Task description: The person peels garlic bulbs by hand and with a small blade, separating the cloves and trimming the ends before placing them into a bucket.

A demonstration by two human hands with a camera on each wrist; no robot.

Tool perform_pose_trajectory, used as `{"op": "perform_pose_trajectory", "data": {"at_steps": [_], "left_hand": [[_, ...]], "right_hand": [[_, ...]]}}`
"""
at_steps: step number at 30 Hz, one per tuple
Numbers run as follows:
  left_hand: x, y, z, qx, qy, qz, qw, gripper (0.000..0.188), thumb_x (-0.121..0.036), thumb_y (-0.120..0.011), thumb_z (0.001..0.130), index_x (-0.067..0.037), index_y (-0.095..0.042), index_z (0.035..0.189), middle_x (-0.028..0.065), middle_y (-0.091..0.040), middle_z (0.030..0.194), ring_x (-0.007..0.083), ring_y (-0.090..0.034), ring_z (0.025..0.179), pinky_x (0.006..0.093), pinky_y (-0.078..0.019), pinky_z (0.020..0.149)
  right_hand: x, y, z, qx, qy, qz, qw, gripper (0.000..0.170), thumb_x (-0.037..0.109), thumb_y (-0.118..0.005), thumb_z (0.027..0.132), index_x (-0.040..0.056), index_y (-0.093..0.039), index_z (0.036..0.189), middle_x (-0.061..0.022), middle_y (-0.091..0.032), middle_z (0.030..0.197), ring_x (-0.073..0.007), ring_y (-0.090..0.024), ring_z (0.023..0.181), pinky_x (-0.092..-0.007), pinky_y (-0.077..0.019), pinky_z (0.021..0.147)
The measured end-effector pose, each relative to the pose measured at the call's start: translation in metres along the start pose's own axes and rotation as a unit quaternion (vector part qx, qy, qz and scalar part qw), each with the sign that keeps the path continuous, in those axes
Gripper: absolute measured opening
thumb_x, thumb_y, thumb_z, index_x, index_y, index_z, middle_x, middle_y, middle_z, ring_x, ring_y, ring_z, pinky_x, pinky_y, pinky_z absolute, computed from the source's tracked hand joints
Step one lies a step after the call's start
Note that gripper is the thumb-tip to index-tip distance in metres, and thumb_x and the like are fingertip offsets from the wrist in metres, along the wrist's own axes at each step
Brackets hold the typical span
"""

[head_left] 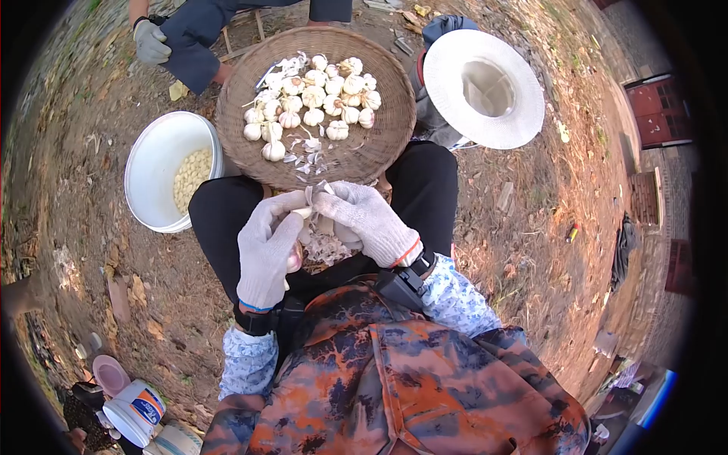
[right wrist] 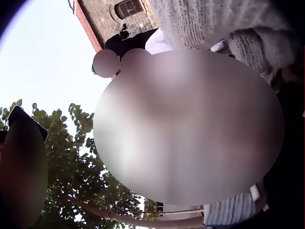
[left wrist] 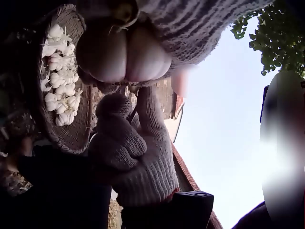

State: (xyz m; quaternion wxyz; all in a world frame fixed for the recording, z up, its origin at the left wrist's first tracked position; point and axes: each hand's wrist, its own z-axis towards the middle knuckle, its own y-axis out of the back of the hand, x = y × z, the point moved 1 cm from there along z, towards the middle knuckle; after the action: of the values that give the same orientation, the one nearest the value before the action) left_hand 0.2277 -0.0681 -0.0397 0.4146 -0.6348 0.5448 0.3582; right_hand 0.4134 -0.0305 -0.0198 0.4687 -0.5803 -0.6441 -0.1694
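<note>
Head view: near a round brown wicker basket [head_left: 375, 148], a person's white-gloved left hand [head_left: 264, 244] pinches a slender pale garlic clove [head_left: 303, 212], the similarly gloved right hand [head_left: 371, 224] its tip. Left wrist: the left hand holds a pinkish-white bulb [left wrist: 104, 53]. Right wrist: blur hides the grip.

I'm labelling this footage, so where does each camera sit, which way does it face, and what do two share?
Head: worn on the head, facing forward and down at the basket; sleeves, legs, left grip and right grip show.
Left wrist: worn there, facing past the garlic bulb toward the right grip and sky; part of the left grip shows.
Right wrist: worn there, facing sky, tree and building, largely blurred; knitted glove shows at its edges.
Shared: head and left wrist both show the basket.
</note>
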Motion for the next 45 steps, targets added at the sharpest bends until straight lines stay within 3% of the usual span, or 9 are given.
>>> {"op": "perform_pose_trajectory", "data": {"at_steps": [4, 11, 21, 29, 34, 38, 39, 42, 45], "left_hand": [[0.005, -0.009, -0.003, -0.025, -0.082, 0.081, 0.993, 0.028, -0.005, -0.063, 0.1, 0.001, -0.068, 0.127, 0.005, -0.071, 0.11, 0.0082, -0.064, 0.092, 0.0247, -0.0527, 0.082], [0.003, -0.014, 0.0, -0.047, -0.012, -0.062, 0.997, 0.035, -0.008, -0.057, 0.103, 0.004, -0.061, 0.136, 0.007, -0.069, 0.088, 0.0069, -0.059, 0.065, 0.0185, -0.0424, 0.052], [0.005, -0.001, 0.006, 0.053, 0.01, -0.066, 0.996, 0.048, -0.032, -0.052, 0.11, 0.005, -0.057, 0.14, 0.0106, -0.071, 0.089, 0.0097, -0.063, 0.067, 0.0195, -0.0453, 0.052], [0.0, 0.006, 0.005, 0.076, 0.111, -0.287, 0.948, 0.04, -0.032, -0.056, 0.108, 0.002, -0.063, 0.129, 0.003, -0.066, 0.088, 0.0123, -0.064, 0.066, 0.0246, -0.0525, 0.058], [-0.006, 0.091, 0.049, 0.024, -0.084, -0.337, 0.937, 0.04, -0.031, -0.059, 0.107, 0.004, -0.062, 0.128, 0.0019, -0.062, 0.087, 0.0103, -0.062, 0.07, 0.0235, -0.0483, 0.057], [-0.055, 0.093, 0.025, -0.131, -0.082, -0.253, 0.955, 0.038, -0.031, -0.059, 0.108, 0.004, -0.063, 0.125, -0.0008, -0.057, 0.081, 0.0076, -0.05, 0.059, 0.0215, -0.0447, 0.055], [-0.06, 0.087, 0.015, -0.103, -0.052, -0.216, 0.97, 0.038, -0.031, -0.059, 0.107, 0.002, -0.063, 0.124, -0.0019, -0.055, 0.079, 0.0071, -0.048, 0.057, 0.0211, -0.0438, 0.055], [-0.04, 0.075, 0.013, 0.049, 0.013, -0.305, 0.951, 0.036, -0.031, -0.06, 0.107, 0.001, -0.064, 0.123, -0.0027, -0.055, 0.079, 0.0065, -0.048, 0.058, 0.0203, -0.0423, 0.052], [-0.034, 0.038, 0.0, 0.013, 0.032, -0.222, 0.975, 0.033, -0.028, -0.06, 0.106, 0.001, -0.065, 0.121, 0.001, -0.063, 0.084, 0.0076, -0.056, 0.058, 0.0213, -0.0435, 0.049]], "right_hand": [[-0.007, 0.001, 0.008, 0.012, 0.021, -0.034, 0.999, 0.022, 0.028, -0.066, 0.102, 0.0066, -0.069, 0.098, 0.0031, -0.062, 0.072, -0.0018, -0.045, 0.051, -0.0207, -0.0313, 0.044], [-0.012, -0.009, 0.008, -0.06, 0.046, -0.037, 0.996, 0.017, 0.021, -0.065, 0.101, 0.0051, -0.067, 0.095, 0.0013, -0.063, 0.073, -0.0041, -0.049, 0.057, -0.0233, -0.0382, 0.05], [-0.022, -0.012, 0.015, -0.059, 0.156, -0.143, 0.975, 0.022, 0.022, -0.064, 0.102, 0.0015, -0.065, 0.095, 0.0001, -0.063, 0.075, -0.0062, -0.054, 0.068, -0.026, -0.045, 0.06], [-0.028, 0.003, 0.013, 0.071, 0.012, 0.141, 0.987, 0.018, 0.023, -0.069, 0.101, 0.0062, -0.065, 0.1, -0.0003, -0.061, 0.072, -0.0035, -0.043, 0.047, -0.0224, -0.0296, 0.041], [-0.012, 0.019, 0.004, 0.074, 0.003, 0.178, 0.981, 0.016, 0.02, -0.071, 0.099, 0.005, -0.066, 0.101, -0.0018, -0.064, 0.073, -0.0038, -0.044, 0.047, -0.0215, -0.0331, 0.043], [-0.02, 0.03, 0.018, -0.035, 0.037, -0.136, 0.989, 0.028, 0.018, -0.077, 0.093, 0.0024, -0.071, 0.116, -0.0042, -0.072, 0.084, -0.0086, -0.066, 0.071, -0.0229, -0.0504, 0.063], [-0.034, 0.033, 0.028, -0.081, 0.182, -0.347, 0.917, 0.04, 0.018, -0.079, 0.091, 0.0018, -0.069, 0.126, -0.0049, -0.076, 0.098, -0.0111, -0.07, 0.088, -0.0261, -0.0549, 0.079], [-0.021, 0.008, 0.023, -0.096, 0.23, -0.424, 0.871, 0.048, 0.02, -0.08, 0.09, 0.0013, -0.066, 0.132, -0.0074, -0.077, 0.111, -0.0138, -0.071, 0.099, -0.0295, -0.055, 0.089], [0.0, -0.023, 0.011, 0.003, 0.162, -0.153, 0.975, 0.045, 0.026, -0.08, 0.091, -0.0005, -0.066, 0.124, -0.0052, -0.072, 0.099, -0.0099, -0.067, 0.093, -0.029, -0.0545, 0.083]]}}
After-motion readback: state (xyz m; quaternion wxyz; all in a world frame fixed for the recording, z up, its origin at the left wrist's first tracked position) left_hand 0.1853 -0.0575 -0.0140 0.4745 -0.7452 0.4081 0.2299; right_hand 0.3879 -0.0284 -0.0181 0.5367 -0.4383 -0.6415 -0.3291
